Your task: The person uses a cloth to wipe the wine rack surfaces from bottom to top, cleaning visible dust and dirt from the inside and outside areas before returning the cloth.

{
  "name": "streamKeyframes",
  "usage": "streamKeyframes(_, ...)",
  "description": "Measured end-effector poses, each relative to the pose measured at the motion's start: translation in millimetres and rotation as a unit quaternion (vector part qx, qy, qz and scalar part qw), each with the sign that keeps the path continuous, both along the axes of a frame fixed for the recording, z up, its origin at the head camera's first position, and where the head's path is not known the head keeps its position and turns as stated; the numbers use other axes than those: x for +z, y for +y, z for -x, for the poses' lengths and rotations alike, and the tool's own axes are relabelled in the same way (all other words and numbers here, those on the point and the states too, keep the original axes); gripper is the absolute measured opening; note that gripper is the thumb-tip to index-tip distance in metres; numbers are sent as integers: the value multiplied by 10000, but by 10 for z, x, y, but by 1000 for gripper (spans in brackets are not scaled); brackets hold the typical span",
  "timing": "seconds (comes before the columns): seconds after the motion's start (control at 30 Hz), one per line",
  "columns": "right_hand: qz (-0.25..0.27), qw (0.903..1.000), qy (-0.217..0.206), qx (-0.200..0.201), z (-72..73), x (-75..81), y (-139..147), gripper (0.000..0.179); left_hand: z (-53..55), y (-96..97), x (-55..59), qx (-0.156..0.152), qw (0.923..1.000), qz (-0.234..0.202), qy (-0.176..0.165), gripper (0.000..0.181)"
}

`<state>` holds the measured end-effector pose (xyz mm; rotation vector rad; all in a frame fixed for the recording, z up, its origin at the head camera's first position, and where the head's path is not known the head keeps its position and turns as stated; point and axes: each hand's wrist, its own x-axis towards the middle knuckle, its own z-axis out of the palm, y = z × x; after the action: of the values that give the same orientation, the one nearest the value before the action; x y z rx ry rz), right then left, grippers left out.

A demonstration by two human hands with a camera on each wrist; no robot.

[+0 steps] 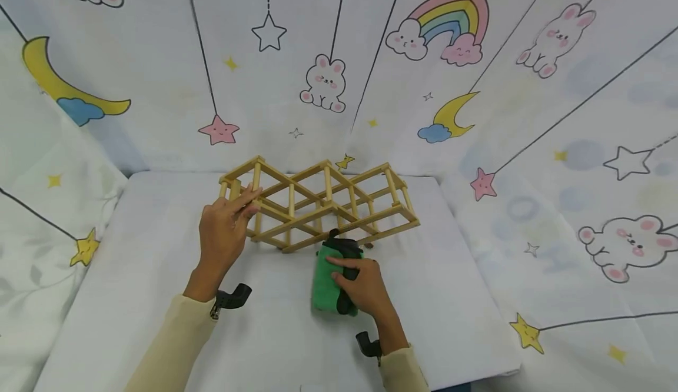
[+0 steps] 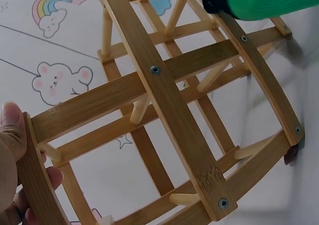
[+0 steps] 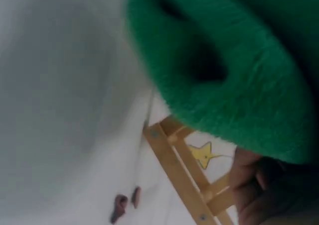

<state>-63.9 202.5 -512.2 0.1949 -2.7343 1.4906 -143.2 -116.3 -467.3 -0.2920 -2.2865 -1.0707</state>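
A wooden folding lattice rack [image 1: 328, 206] with round dowels stands spread out at the back of the table. My left hand [image 1: 225, 227] grips its left end; in the left wrist view, the thumb [image 2: 12, 130] lies on one side of an end slat and fingertips show behind it. My right hand [image 1: 365, 286] holds a folded, fluffy green cloth [image 1: 325, 280] with black edging and a small black loop, just in front of the rack's middle. Close up in the right wrist view, the green cloth [image 3: 239, 95] hides most of that hand.
The white table [image 1: 424, 321] lies under everything, its back edge close to a printed curtain [image 1: 371, 86] with bunnies, stars and moons. Small reddish-brown pieces [image 3: 118, 207] lie on the table near the rack. Each wrist wears a black camera mount [image 1: 233, 296].
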Motion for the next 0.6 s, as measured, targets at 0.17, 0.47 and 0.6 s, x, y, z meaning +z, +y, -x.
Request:
streamKeyframes(0.17, 1198, 9713, 1722, -1117, -3, 96, -82, 38, 14, -18, 22, -52, 10000, 23, -48, 40)
streamKeyframes(0.47, 800, 9831, 739, -1469, 160, -35, -69, 35, -9, -28, 27, 34, 10000, -14, -69, 41)
streamKeyframes(0.6, 660, 9908, 899, -767, 41, -44, -226, 35, -6, -14, 35, -67, 9999, -10, -147, 41)
